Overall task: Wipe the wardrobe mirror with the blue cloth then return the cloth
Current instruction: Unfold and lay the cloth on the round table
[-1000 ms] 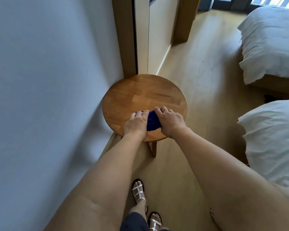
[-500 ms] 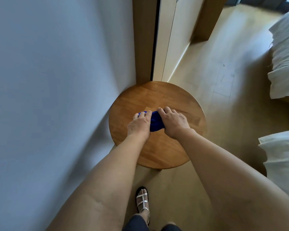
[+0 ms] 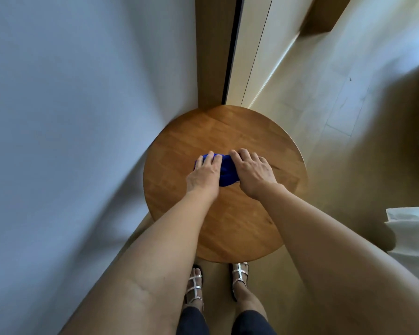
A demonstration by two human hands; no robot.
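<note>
Cloth [image 3: 227, 170], blue and bunched on the round wooden stool [image 3: 228, 226], lies under our left hand [image 3: 205, 175] and right hand [image 3: 254, 172], both curled onto it; soft and light, we judge, best gathered whole.

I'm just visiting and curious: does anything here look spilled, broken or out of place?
Nothing stands out. The blue cloth sits bunched on the round wooden stool, with the left hand and right hand on either side of it. No spill or damage shows on the stool or floor.
</note>
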